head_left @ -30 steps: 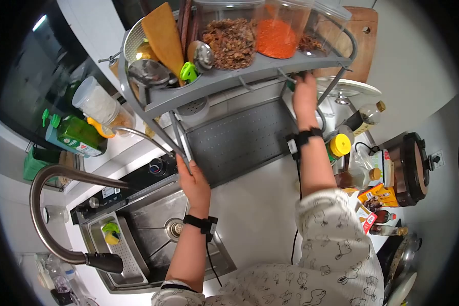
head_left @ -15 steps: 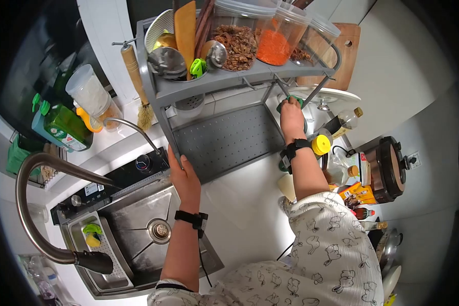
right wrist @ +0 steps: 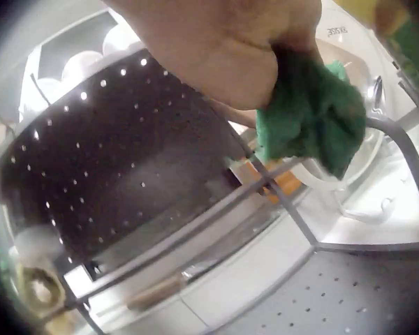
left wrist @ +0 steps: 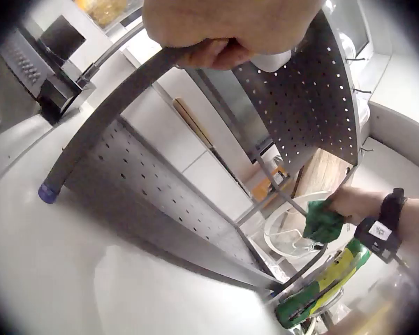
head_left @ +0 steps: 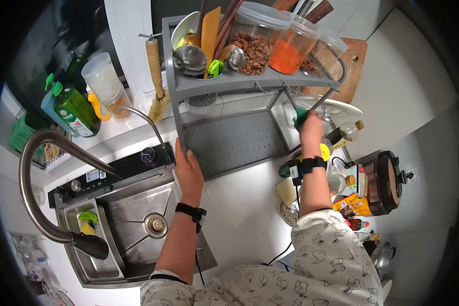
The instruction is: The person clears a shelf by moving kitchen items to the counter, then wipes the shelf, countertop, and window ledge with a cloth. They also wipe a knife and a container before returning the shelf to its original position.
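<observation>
A grey two-tier rack (head_left: 234, 143) with perforated shelves stands on the white counter. At its left front, my left hand (head_left: 189, 176) holds the frame; in the left wrist view its fingers curl round the curved grey bar (left wrist: 101, 122). My right hand (head_left: 311, 131) grips a crumpled green cloth (left wrist: 324, 222) at the rack's right side post. From the right wrist, the cloth (right wrist: 314, 118) bunches under the fingers, close to the thin grey bars. Part of the right fingers is hidden behind the palm.
The top shelf bears clear jars (head_left: 252, 53), a wooden spatula (head_left: 210, 38) and ladles. Left are a sink (head_left: 132, 219), curved faucet (head_left: 30, 188) and green soap bottle (head_left: 76, 113). Bottles (head_left: 348, 133), a pot lid (head_left: 341, 108) and a brown cooker (head_left: 383, 183) crowd the right.
My right hand has moved the green cloth down the rack's right side post, away from the upper shelf. My left hand stays on the left frame. The head view has shifted.
</observation>
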`<state>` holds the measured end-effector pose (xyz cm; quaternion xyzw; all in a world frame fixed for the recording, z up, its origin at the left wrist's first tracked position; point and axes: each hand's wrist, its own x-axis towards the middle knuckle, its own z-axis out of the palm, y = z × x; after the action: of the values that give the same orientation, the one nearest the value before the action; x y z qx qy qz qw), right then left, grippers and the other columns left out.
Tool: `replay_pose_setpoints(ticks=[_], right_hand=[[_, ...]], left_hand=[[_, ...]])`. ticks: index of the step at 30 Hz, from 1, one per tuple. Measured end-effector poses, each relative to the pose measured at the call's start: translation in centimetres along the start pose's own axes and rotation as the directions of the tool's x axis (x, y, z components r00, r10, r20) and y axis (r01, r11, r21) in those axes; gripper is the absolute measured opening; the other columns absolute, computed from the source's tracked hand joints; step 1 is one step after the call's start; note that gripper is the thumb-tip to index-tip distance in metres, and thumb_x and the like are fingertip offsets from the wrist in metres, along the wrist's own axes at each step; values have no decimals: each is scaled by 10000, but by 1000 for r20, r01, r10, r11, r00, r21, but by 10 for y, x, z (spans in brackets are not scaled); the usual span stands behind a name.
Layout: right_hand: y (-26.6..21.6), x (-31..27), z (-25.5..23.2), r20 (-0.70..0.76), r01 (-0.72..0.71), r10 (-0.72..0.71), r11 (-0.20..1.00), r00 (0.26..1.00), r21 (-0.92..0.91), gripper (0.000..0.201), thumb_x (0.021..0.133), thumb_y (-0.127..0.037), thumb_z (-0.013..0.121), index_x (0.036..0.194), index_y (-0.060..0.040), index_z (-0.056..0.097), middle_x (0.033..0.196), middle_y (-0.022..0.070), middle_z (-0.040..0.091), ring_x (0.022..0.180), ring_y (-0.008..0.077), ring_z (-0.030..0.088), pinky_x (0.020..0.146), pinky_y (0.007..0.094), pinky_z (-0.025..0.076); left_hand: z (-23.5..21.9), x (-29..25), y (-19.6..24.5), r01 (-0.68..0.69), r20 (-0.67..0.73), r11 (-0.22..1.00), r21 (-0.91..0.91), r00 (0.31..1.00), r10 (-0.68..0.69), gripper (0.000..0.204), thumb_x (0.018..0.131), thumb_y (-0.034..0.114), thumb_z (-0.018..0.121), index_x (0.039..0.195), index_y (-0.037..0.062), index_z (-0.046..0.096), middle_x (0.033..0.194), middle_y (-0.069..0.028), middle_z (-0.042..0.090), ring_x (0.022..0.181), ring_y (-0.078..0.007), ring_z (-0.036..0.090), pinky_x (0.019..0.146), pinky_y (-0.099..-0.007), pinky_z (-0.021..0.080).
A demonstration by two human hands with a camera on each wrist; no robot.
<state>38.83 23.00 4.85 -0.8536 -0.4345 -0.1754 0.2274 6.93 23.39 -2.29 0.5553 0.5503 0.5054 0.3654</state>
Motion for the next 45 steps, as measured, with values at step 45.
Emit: replay_pose_setpoints(ticks=[45], right_hand=[[0, -22, 22, 125, -477, 490, 870, 863, -123, 186, 871, -98, 396, 1015, 19, 416, 985, 250, 578, 908, 362, 595, 770, 407, 493]], left_hand=[[-3, 0, 0, -43, 10, 998, 55, 999, 43, 447, 927, 130, 391, 1335, -12, 276, 664, -125, 547, 519, -164, 486, 510, -271, 406]])
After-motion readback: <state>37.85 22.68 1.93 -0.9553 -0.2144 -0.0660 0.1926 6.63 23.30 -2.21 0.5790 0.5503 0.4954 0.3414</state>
